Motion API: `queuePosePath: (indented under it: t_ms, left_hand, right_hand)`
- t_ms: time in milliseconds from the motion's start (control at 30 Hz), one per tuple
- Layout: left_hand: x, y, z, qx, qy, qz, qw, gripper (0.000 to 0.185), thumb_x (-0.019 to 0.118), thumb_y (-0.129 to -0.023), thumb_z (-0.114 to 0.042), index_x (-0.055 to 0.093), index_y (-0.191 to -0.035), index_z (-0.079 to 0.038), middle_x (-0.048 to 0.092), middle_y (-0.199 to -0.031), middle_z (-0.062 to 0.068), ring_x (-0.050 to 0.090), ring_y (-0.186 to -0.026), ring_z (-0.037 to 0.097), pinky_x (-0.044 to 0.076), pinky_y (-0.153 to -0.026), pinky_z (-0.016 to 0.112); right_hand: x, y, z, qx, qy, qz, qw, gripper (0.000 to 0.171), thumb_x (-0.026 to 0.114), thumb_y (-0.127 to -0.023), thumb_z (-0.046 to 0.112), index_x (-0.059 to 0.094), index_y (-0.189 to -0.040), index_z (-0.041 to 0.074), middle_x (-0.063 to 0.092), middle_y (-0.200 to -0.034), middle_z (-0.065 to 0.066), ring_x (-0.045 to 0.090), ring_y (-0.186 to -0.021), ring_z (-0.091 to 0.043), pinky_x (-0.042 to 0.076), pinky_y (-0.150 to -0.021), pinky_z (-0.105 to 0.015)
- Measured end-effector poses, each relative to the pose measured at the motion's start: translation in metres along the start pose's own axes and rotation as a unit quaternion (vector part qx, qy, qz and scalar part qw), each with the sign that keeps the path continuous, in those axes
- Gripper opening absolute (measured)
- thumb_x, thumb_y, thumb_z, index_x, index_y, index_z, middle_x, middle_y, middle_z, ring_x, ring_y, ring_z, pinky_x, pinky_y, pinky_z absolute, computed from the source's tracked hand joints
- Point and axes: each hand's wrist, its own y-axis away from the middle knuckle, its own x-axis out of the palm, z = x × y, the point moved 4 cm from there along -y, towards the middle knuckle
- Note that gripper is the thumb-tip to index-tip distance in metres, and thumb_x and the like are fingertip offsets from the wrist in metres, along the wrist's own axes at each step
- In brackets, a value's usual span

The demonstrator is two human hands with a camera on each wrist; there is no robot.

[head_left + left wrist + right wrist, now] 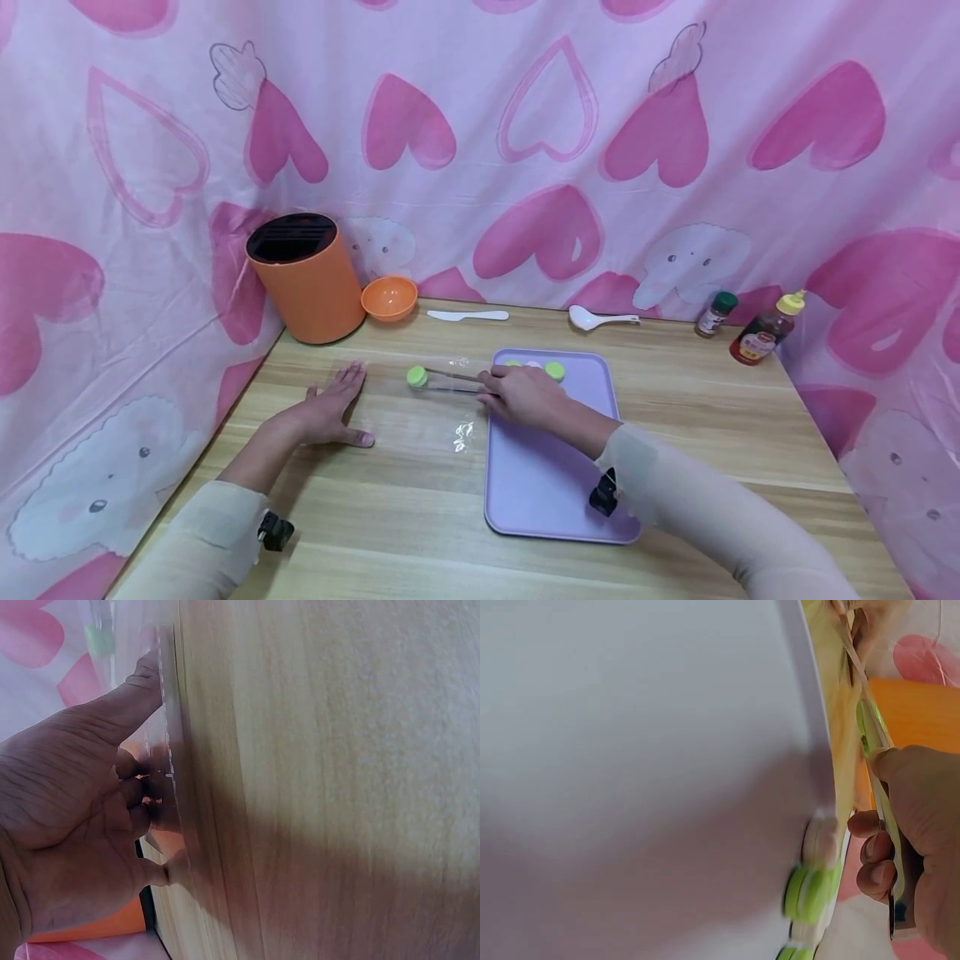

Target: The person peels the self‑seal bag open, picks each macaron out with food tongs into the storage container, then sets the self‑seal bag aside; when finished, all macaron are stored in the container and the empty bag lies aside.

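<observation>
My right hand (521, 396) grips a pair of metal tongs (453, 375) above the tray's left edge. At the tips of the tongs is a green macaron (417, 377), over a clear plastic sheet or container (412, 429) whose exact form is hard to make out. My left hand (330, 408) rests at the left side of that clear plastic, fingers spread and straight. On the purple tray (551, 492), green and pale macarons (808, 892) stand in a row near the far edge, partly hidden by the right hand in the head view.
Along the back stand an orange knife block (307, 287), an orange bowl (389, 298), a white knife (467, 316) and a white spoon (600, 319). A green-capped jar (716, 315) and a yellow-capped sauce bottle (763, 333) are at the back right. Pink curtains surround the wooden table.
</observation>
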Motion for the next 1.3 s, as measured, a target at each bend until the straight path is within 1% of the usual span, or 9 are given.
queuePosePath:
  t_ms: [133,233,400,533,733,867,1000,1167,1300]
  left_hand:
    - [0.0,0.0,0.0,-0.005,-0.004,0.003,1.0,0.14,0.089,-0.088,-0.06,0.0,-0.175,0.003,-0.011,-0.184,0.027,-0.013,-0.17,0.052,-0.007,-0.124,0.088]
    - [0.0,0.0,0.0,-0.007,-0.001,0.006,1.0,0.141,0.089,-0.087,-0.061,-0.001,-0.175,0.002,-0.011,-0.184,0.026,-0.014,-0.17,0.052,-0.007,-0.125,0.088]
    - [0.001,0.0,-0.001,-0.013,-0.003,0.009,0.9999,0.141,0.088,-0.087,-0.063,-0.002,-0.176,0.001,-0.012,-0.184,0.026,-0.013,-0.17,0.052,-0.006,-0.125,0.087]
    - [0.001,0.0,-0.001,-0.015,-0.006,0.009,0.9998,0.141,0.087,-0.087,-0.063,-0.002,-0.176,0.001,-0.012,-0.184,0.026,-0.013,-0.17,0.052,-0.005,-0.125,0.087]
    - [0.001,0.0,-0.003,-0.007,-0.005,0.005,0.9999,0.141,0.089,-0.087,-0.061,-0.001,-0.175,0.004,-0.012,-0.184,0.028,-0.013,-0.17,0.052,-0.005,-0.124,0.088]
    - [0.0,0.002,-0.005,-0.004,-0.002,0.003,1.0,0.14,0.09,-0.087,-0.058,0.0,-0.175,0.005,-0.012,-0.184,0.028,-0.013,-0.171,0.052,-0.005,-0.125,0.088]
    - [-0.002,0.003,-0.006,0.002,0.0,0.001,1.0,0.139,0.09,-0.088,-0.057,0.001,-0.174,0.006,-0.012,-0.183,0.029,-0.013,-0.17,0.052,-0.005,-0.125,0.088]
    - [-0.002,0.003,-0.007,0.01,0.002,0.0,1.0,0.139,0.091,-0.088,-0.055,0.0,-0.174,0.007,-0.011,-0.183,0.031,-0.012,-0.17,0.054,-0.004,-0.123,0.09]
    - [-0.001,0.004,-0.006,0.009,0.004,0.0,1.0,0.139,0.091,-0.088,-0.054,0.001,-0.174,0.007,-0.011,-0.183,0.031,-0.011,-0.17,0.055,-0.003,-0.123,0.09]
  right_hand:
    - [-0.008,0.015,-0.011,-0.001,-0.002,-0.014,1.0,0.03,0.072,-0.109,0.036,0.078,-0.128,0.014,0.07,-0.097,0.002,0.066,-0.071,-0.015,0.058,-0.061,-0.039]
    - [-0.013,0.026,-0.019,0.0,0.0,-0.032,0.999,0.029,0.075,-0.107,0.036,0.08,-0.125,0.015,0.068,-0.092,0.003,0.061,-0.067,-0.013,0.056,-0.058,-0.038]
    - [-0.019,0.044,-0.031,0.004,0.012,-0.058,0.998,0.027,0.078,-0.104,0.035,0.081,-0.121,0.014,0.068,-0.09,0.004,0.058,-0.063,-0.011,0.054,-0.054,-0.037]
    - [-0.025,0.056,-0.039,0.007,0.021,-0.068,0.997,0.03,0.08,-0.102,0.034,0.081,-0.123,0.013,0.069,-0.088,0.003,0.057,-0.062,-0.011,0.054,-0.054,-0.035]
    - [-0.034,0.076,-0.051,0.014,0.024,-0.066,0.997,0.036,0.08,-0.102,0.035,0.082,-0.127,0.009,0.069,-0.087,0.003,0.051,-0.062,-0.006,0.052,-0.056,-0.029]
    - [-0.04,0.089,-0.059,0.025,0.026,-0.072,0.997,0.036,0.081,-0.101,0.034,0.083,-0.127,0.009,0.072,-0.09,0.002,0.052,-0.061,-0.006,0.054,-0.055,-0.032]
    - [-0.044,0.103,-0.066,0.048,0.021,-0.064,0.997,0.037,0.082,-0.101,0.034,0.083,-0.128,0.009,0.073,-0.093,0.001,0.05,-0.062,-0.005,0.051,-0.055,-0.03]
    - [-0.048,0.123,-0.075,0.089,0.012,-0.041,0.995,0.038,0.082,-0.101,0.035,0.082,-0.132,0.013,0.072,-0.091,0.001,0.044,-0.062,-0.003,0.043,-0.057,-0.024]
    - [-0.05,0.138,-0.083,0.116,0.006,-0.038,0.993,0.038,0.084,-0.1,0.035,0.082,-0.131,0.014,0.074,-0.093,0.0,0.045,-0.062,-0.003,0.044,-0.059,-0.024]
